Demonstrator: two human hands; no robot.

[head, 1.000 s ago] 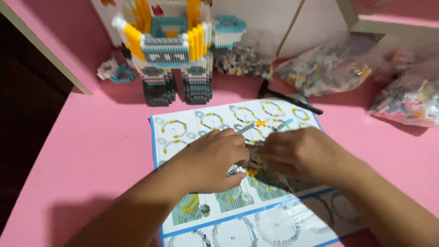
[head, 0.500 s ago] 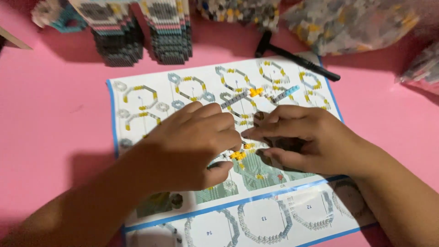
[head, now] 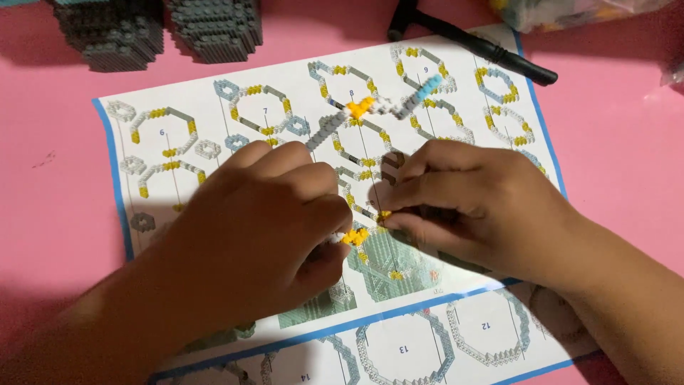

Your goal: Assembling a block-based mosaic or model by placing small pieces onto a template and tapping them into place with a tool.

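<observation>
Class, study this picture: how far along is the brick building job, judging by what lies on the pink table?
Done: two grey stacked-brick blocks stand at the table's far edge, and a thin brick strip lies on the instruction sheet. In hand: the left hand and right hand pinch small yellow bricks together. Left: a bag of loose bricks sits beyond the black tool.

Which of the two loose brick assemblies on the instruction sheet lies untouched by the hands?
The long grey, white and blue strip above the hands; the small yellow piece is pinched between both hands.
</observation>
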